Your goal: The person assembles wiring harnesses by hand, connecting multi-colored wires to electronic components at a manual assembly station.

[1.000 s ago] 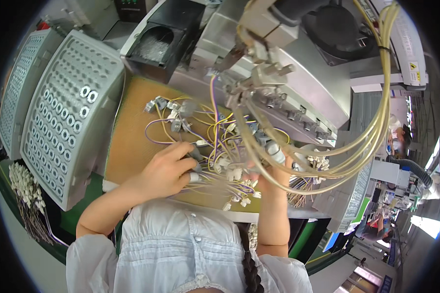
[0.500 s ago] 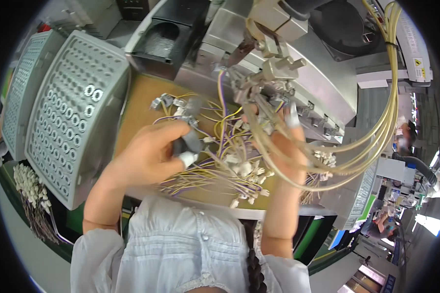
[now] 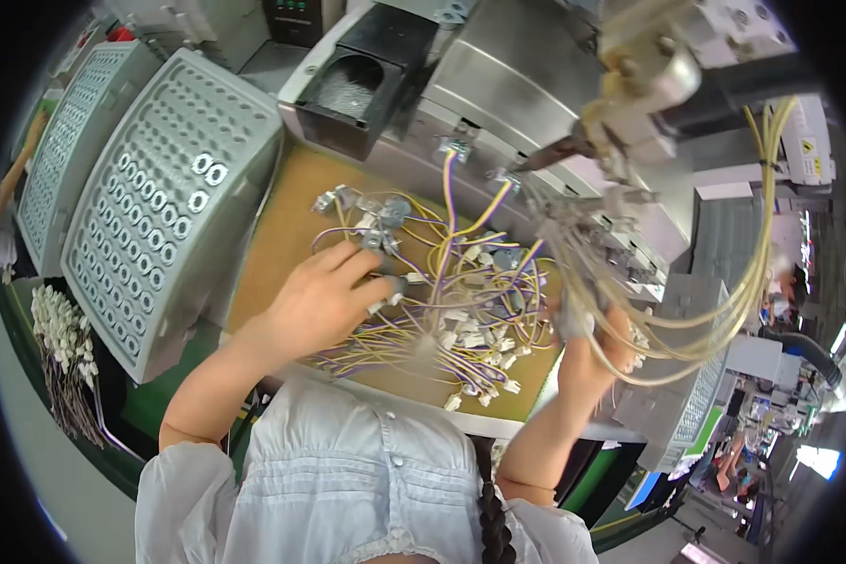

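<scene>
Head view showed the left hand (image 3: 321, 303) pinching a small connector (image 3: 383, 303) from the wire harness pile (image 3: 451, 315) mid-workbench (image 3: 282, 240). The right hand (image 3: 597, 343) gripped wires near the right edge; lifting slowly would likely avoid tangles.

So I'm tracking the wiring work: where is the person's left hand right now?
In the head view the left hand lies left of centre on the brown board, fingers on the pile of wire harnesses, beside the grey perforated tray.

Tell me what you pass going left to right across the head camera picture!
Bundle of white-tipped wires → grey tray full of holes → left hand → tangle of yellow and purple wires → right hand → loop of yellowish tubes.
</scene>
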The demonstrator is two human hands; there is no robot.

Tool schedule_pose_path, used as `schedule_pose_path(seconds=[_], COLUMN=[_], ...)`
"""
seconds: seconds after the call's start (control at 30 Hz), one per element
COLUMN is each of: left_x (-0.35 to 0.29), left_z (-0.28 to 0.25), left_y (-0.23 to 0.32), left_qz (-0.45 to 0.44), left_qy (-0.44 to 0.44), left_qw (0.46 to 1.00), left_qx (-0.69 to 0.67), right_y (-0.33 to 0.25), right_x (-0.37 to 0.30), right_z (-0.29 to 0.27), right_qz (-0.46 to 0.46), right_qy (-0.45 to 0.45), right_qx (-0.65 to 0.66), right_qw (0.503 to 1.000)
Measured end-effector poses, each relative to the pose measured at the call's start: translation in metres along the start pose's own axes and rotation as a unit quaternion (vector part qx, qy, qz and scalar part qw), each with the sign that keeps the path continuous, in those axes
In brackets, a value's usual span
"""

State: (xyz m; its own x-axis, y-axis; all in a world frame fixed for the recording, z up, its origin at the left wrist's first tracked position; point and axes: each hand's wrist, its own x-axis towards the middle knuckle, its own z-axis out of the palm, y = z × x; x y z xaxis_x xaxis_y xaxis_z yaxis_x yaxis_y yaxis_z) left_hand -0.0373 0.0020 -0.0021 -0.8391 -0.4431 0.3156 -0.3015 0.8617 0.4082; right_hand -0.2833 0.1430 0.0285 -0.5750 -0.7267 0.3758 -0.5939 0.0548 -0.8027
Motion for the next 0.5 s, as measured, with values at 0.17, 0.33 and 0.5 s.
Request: schedule_pose_path(seconds=[0.17, 0.33, 0.5], left_x=[-0.001, 0.011, 0.009], left_z=[0.017, 0.002, 0.013], left_y=[-0.005, 0.001, 0.018], left_qz=[0.047, -0.029, -0.047], left_qy=[0.013, -0.016, 0.012], left_qw=[0.999, 0.999, 0.996], left_qx=[-0.010, -0.040, -0.070], right_y=[0.057, 0.104, 0.100], right_x=[0.028, 0.042, 0.053], right_z=[-0.064, -0.096, -0.116], right_qz=[0.048, 0.009, -0.011], right_qy=[0.186, 0.072, 0.070], right_qx=[-0.070, -0.512, -0.502], right_qw=[0.979, 0.856, 0.862])
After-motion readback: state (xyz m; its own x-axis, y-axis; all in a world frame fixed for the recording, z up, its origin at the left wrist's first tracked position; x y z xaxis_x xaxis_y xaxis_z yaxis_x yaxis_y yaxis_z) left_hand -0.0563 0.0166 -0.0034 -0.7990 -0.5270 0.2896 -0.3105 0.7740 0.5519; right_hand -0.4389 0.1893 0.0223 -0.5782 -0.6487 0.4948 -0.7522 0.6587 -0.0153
